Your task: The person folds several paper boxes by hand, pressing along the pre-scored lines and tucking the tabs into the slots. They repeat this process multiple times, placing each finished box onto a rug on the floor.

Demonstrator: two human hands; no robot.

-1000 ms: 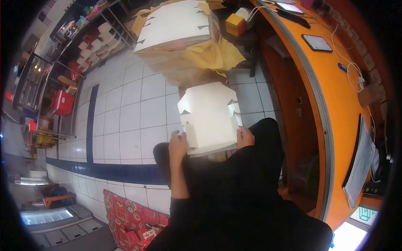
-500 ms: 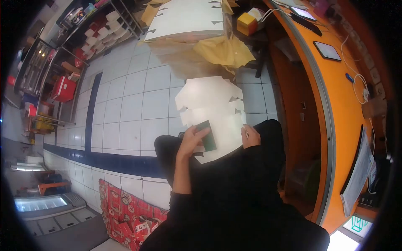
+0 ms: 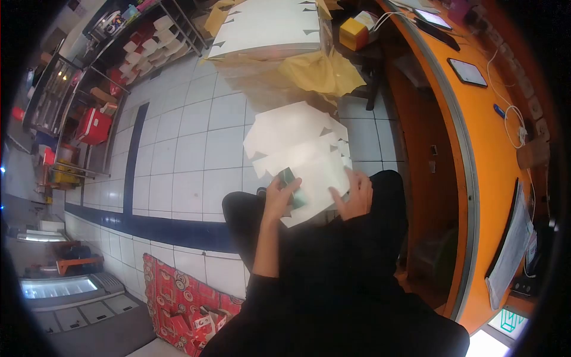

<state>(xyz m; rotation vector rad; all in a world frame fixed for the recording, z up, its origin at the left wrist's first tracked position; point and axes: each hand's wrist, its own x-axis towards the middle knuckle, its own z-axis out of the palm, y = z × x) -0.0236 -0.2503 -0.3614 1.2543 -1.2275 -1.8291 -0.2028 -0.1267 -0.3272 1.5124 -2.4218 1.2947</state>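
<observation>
My left hand (image 3: 279, 199) sits just left of the frame's centre, fingers curled around the near left edge of a fanned stack of flat white cardboard blanks (image 3: 300, 154) lying across my lap, and a small dark green piece (image 3: 291, 181) shows right at those fingertips; I cannot tell whether I pinch it or it only rests on the top sheet. My right hand (image 3: 355, 196) lies just right of centre, fingers spread and pressed flat on the near right corner of the same sheets, gripping nothing. The blanks reach away from me toward the upper middle of the frame, their notched edges offset from one another. Beyond them, at the top centre, a taller pile of white blanks (image 3: 267, 27) rests on crumpled yellow wrapping (image 3: 318, 71). An orange counter (image 3: 493, 137) curves down the right side, with a phone (image 3: 467, 72) and a white cable (image 3: 508, 116) on it. White floor tiles (image 3: 178, 154) fill the left, and a red patterned bag (image 3: 178, 303) lies at the lower left.
</observation>
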